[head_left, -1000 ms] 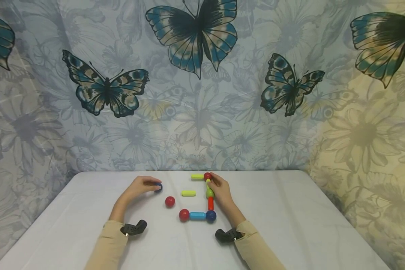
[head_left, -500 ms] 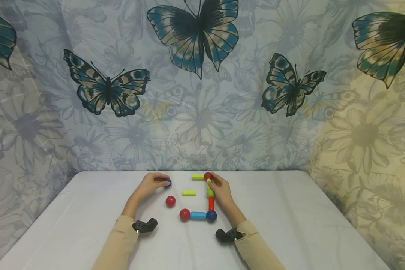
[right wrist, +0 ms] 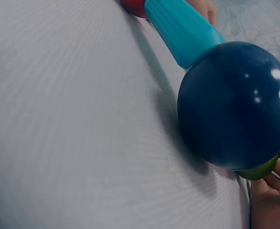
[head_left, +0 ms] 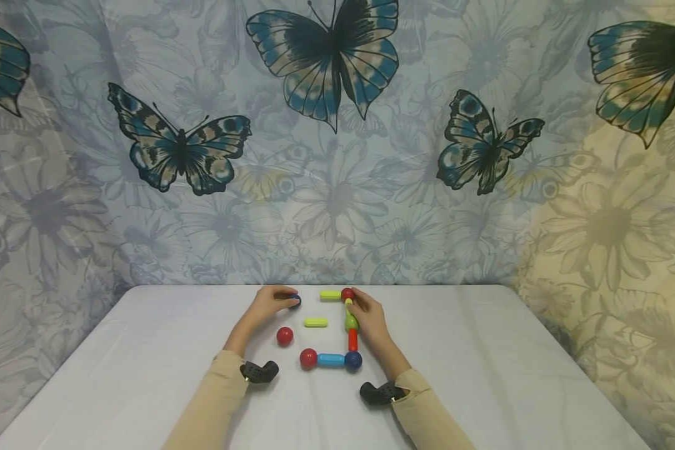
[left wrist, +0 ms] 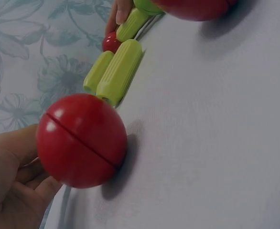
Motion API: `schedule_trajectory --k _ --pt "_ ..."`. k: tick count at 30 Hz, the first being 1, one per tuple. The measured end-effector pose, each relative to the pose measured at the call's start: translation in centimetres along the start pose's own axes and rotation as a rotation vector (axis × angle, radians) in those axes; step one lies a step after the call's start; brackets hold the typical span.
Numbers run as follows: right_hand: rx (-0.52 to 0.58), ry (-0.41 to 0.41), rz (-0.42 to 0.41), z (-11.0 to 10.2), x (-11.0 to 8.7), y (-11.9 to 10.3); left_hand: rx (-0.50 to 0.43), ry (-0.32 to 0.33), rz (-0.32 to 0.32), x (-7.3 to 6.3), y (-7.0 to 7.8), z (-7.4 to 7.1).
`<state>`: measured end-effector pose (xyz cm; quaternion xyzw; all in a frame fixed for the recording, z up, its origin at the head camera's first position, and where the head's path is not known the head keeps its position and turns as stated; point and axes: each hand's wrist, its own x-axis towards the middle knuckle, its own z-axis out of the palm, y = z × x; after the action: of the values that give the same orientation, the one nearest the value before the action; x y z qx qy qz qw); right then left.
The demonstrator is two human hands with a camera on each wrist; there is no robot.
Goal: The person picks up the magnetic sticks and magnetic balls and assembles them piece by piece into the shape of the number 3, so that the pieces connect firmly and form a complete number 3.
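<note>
In the head view my left hand (head_left: pixel 269 304) pinches a dark blue ball (head_left: pixel 295 301), left of the far lime stick (head_left: pixel 330 295). That stick joins a red ball (head_left: pixel 347 294) at the far end of a chain. My right hand (head_left: pixel 372 317) grips the chain's second lime stick (head_left: pixel 348 307), between this red ball and a green ball (head_left: pixel 351 322). From there a red stick (head_left: pixel 352 340) runs to a near blue ball (head_left: pixel 353 360), and a light blue stick (head_left: pixel 331 360) ends at another red ball (head_left: pixel 308 359). In the left wrist view a loose red ball (left wrist: pixel 82 140) hides the held blue one.
A loose lime stick (head_left: pixel 316 322) lies inside the bend of the chain, with the loose red ball to its left. All of it is on a white-covered table (head_left: pixel 484 375). A butterfly-patterned cloth (head_left: pixel 337 206) hangs behind the table's far edge.
My left hand has carried the blue ball rightward and slightly away, closer to the chain's far lime stick. My right hand has stayed on the chain.
</note>
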<state>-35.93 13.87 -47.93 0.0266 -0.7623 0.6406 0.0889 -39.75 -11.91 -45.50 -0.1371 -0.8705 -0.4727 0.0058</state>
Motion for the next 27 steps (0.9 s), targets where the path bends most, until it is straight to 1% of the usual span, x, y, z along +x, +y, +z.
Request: schedule_trajectory --k 2,6,7,9,14,21,27 --pt "0.004 -0.012 0.002 -0.1 -0.3 -0.8 -0.007 0.001 -0.016 0.2 0.4 0.4" --pt "0.013 -0.019 0.007 -0.1 -0.4 -0.9 -0.008 0.006 -0.023 0.6 0.8 1.0" --pt "0.01 -0.019 0.009 -0.1 -0.4 -0.9 -0.006 0.01 -0.019 0.6 0.8 1.1" --pt "0.008 -0.01 0.008 0.0 0.0 -0.1 -0.007 0.014 -0.022 0.8 0.9 1.4" --pt "0.002 -0.001 0.01 0.0 0.0 -0.1 0.0 0.014 -0.021 1.0 1.4 1.8" --pt "-0.004 -0.008 0.003 0.0 0.0 0.0 0.003 0.009 0.001 1.3 2.0 2.4" --pt "-0.018 -0.005 0.006 0.0 0.0 -0.1 0.003 -0.002 -0.002 1.7 2.4 2.8"
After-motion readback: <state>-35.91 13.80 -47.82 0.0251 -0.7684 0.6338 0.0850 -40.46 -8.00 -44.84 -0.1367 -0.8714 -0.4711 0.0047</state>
